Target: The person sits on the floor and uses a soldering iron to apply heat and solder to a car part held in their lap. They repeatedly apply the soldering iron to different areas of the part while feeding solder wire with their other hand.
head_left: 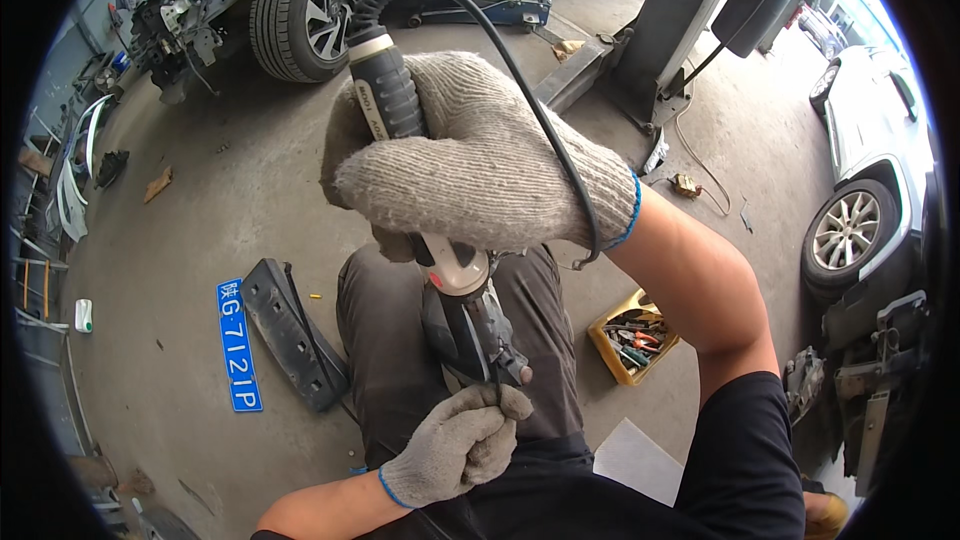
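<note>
My right hand (pixel 470 155), in a grey knitted glove with a blue cuff, is wrapped round a corded hand tool (pixel 392 90). The tool has a cream body and a black ribbed grip, and its cable passes over my wrist. Its cream lower end points down at a dark grey and black car part (pixel 455 335) between my thighs; whether they touch is hidden. My left hand (pixel 450 445), gloved alike, is closed at the part's near end, with thumb and fingertips pinched on its edge. The pinched spot is partly covered by the fingers.
A blue licence plate (pixel 240 350) and a long black plastic panel (pixel 290 335) lie at left. To the right are a yellow tool box (pixel 603 345) and a white sheet (pixel 640 462). Beyond stand a lift post (pixel 665 20), a car wheel (pixel 315 10) and a white car (pixel 880 140).
</note>
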### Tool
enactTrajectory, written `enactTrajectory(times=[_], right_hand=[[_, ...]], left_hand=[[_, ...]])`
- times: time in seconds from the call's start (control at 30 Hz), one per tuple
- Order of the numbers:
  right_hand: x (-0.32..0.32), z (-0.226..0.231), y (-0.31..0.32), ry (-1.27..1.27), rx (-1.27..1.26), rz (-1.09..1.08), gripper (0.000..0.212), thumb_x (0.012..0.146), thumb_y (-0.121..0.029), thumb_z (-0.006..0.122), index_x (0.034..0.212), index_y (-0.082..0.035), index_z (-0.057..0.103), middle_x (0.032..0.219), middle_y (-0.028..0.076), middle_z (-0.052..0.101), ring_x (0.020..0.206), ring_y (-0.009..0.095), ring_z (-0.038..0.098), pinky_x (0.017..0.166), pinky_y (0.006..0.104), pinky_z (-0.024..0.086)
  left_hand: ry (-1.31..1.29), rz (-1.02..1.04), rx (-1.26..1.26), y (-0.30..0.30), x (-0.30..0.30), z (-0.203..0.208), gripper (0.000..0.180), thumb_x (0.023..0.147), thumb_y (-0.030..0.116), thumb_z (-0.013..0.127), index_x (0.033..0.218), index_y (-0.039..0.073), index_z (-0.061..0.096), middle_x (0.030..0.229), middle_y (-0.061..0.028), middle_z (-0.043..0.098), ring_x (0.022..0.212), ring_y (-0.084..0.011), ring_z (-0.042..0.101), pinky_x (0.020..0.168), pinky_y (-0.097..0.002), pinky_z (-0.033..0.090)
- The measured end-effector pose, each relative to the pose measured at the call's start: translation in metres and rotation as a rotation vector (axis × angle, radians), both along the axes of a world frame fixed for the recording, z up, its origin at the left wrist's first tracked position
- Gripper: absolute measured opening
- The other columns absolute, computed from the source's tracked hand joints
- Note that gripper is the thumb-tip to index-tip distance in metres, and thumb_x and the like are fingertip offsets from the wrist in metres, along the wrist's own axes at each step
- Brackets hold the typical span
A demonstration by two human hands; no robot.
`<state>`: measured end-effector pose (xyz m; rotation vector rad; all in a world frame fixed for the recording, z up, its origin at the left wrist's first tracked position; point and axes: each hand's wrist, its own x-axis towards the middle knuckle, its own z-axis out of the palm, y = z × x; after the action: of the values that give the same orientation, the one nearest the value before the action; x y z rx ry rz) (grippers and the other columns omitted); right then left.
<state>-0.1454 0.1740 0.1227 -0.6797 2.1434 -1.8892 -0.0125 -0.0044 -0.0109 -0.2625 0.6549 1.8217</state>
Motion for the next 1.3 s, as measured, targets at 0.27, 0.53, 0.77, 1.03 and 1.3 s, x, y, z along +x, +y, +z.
enactTrajectory(times=[0.27,0.53,0.77,1.03,1.3], right_hand=[[-0.0018,-0.0017,0.0002,-0.011,-0.024,0.011,0.025,0.083,-0.016,0.072,0.095,0.004,0.065,0.075,0.01,0.066,0.059,0.016,0.066,0.052,0.0289,0.056],[-0.0001,-0.0013,-0.0006,-0.007,-0.032,0.003,0.025,0.083,-0.016,0.072,0.095,0.005,0.065,0.076,0.011,0.067,0.058,0.017,0.066,0.05,0.0287,0.055],[0.0009,0.0008,0.0004,-0.002,-0.003,-0.009,0.025,0.083,-0.017,0.072,0.094,0.004,0.065,0.075,0.011,0.067,0.058,0.016,0.066,0.05,0.0281,0.055],[0.0024,0.0031,0.0017,0.006,0.002,-0.005,0.025,0.083,-0.018,0.072,0.094,0.004,0.065,0.074,0.01,0.067,0.058,0.015,0.066,0.05,0.0273,0.055],[0.0014,0.0024,-0.0011,0.118,0.034,-0.022,0.021,0.08,-0.017,0.062,0.086,0.002,0.063,0.066,0.007,0.064,0.059,0.012,0.062,0.056,0.0288,0.051]], left_hand=[[-0.006,0.007,0.006,0.0012,-0.0005,0.0012,0.027,0.091,0.003,0.038,0.108,0.002,0.059,0.053,-0.0006,0.04,0.041,-0.0105,0.035,0.042,-0.026,0.032],[0.02,0.002,0.015,-0.0005,0.0,-0.0016,0.026,0.091,0.003,0.038,0.107,0.002,0.058,0.054,-0.0007,0.041,0.041,-0.0104,0.035,0.042,-0.0255,0.032],[0.038,0.0,-0.001,0.0009,-0.0007,0.0002,0.025,0.091,0.002,0.037,0.106,0.002,0.058,0.054,-0.0008,0.041,0.042,-0.01,0.035,0.042,-0.0249,0.032],[0.056,0.018,0.0,0.0005,0.0016,0.0007,0.025,0.091,0.002,0.038,0.106,0.002,0.057,0.055,-0.0007,0.041,0.042,-0.0091,0.034,0.041,-0.0244,0.031],[0.061,-0.006,-0.015,0.0016,-0.0008,0.0046,0.025,0.092,0.003,0.038,0.109,0.003,0.057,0.056,0.0004,0.039,0.042,-0.0079,0.033,0.04,-0.0225,0.031]])
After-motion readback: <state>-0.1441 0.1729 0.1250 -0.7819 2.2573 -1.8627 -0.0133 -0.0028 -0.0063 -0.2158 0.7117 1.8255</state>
